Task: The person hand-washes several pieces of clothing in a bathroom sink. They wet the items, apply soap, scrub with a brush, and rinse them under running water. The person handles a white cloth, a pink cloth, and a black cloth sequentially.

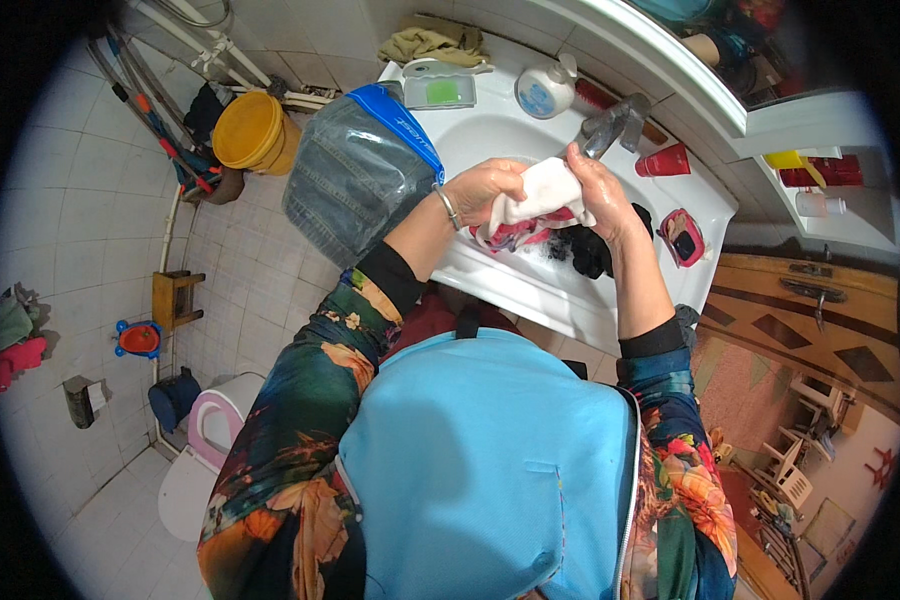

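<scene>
Between both hands, over the white washbasin (480, 277), is a wet white cloth (544, 189). My left hand (487, 191), with a silver bangle at the wrist, grips its left side. My right hand (600, 191) holds the right side, thumb raised along the edge. Below the cloth, and perhaps joined to it, hangs pink and red patterned fabric (521, 234). Black fabric (589, 244) lies beside suds at the basin's lower right, partly behind my right forearm. The metal faucet (607, 131) stands just behind my right hand.
On the basin's back ledge are a soap dish (441, 92) with green soap, a white pump bottle (547, 88) and a red tube (663, 160). A pink dish (682, 238) sits at the right. A large clear plastic bag (352, 169) leans left, near a yellow bucket (251, 131).
</scene>
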{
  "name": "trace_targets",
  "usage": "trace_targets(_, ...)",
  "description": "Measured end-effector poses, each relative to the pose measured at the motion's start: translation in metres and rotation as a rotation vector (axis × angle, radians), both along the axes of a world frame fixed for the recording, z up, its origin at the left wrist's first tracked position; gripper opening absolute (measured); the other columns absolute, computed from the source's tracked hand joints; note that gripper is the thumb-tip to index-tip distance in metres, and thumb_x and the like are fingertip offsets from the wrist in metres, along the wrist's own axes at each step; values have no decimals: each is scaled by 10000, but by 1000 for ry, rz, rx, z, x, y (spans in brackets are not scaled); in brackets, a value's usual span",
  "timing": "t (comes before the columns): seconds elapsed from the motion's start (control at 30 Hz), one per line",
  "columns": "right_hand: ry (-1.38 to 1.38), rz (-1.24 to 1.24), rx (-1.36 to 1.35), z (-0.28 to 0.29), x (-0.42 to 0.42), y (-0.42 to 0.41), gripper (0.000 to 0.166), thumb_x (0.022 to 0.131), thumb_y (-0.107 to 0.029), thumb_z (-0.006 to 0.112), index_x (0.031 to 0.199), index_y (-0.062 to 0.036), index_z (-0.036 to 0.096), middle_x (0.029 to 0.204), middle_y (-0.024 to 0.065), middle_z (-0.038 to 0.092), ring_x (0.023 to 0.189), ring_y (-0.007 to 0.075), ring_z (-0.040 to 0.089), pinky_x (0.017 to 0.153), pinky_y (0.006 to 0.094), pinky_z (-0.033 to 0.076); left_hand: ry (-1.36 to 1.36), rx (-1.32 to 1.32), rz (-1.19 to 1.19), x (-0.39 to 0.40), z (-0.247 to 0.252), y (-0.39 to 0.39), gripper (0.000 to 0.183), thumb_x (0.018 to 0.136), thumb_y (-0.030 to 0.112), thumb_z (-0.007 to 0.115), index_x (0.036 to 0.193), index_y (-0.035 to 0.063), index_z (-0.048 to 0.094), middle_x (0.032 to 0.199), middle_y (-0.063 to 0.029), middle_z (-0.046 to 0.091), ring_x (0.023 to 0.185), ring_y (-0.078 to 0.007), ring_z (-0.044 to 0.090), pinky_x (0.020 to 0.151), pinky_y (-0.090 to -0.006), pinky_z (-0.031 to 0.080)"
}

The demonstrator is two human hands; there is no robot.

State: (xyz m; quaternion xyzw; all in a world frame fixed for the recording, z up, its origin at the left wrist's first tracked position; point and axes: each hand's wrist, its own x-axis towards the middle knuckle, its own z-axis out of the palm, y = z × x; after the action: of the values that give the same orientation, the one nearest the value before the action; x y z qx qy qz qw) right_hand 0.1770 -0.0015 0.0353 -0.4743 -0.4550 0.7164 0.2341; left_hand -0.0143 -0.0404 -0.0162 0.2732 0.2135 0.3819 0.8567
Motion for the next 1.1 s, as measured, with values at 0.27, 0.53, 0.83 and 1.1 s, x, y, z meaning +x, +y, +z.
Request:
trace_targets(0.27, -67, 54, 78, -27, 5, 10, 475, 948, -465, 496, 951, -5, 612, 840, 41, 635, 735, 117, 576, 668, 274, 474, -136, -291, 27, 5, 1, -12, 487, 948, 183, 416, 1338, -100, 344, 1282, -228, 514, 1165, -279, 544, 1024, -393, 401)
trace_targets(0.53, -448, 396, 174, -57, 30, -5, 383, 751, -260, 783, 997, -2, 641, 892, 77, 674, 826, 143, 612, 744, 275, 490, 924, 467, -231, 7, -57, -24, 637, 759, 469, 687, 1187, 15, 563, 1123, -204, 608, 1041, -306, 599, 924, -394, 460)
trace_targets(0.83, -44, -118, 601, 127, 27, -7, 263, 845, -290, 692, 957, -57, 640, 864, 34, 669, 733, 100, 613, 666, 240, 482, 1093, 532, 533, 16, -23, 16, 365, 866, 228, 593, 1153, 12, 531, 1059, -204, 641, 976, -321, 620, 851, -383, 476)
trace_targets(1.1, 22, -514, 1056, 229, 83, 6, 358, 927, -292, 551, 1132, -6, 616, 1031, 175, 663, 887, 229, 682, 716, 310, 597, 293, 732, 511, -5, 184, 26, 320, 893, 41, 437, 1197, -14, 519, 1119, -71, 593, 1026, -135, 546, 896, -262, 426)
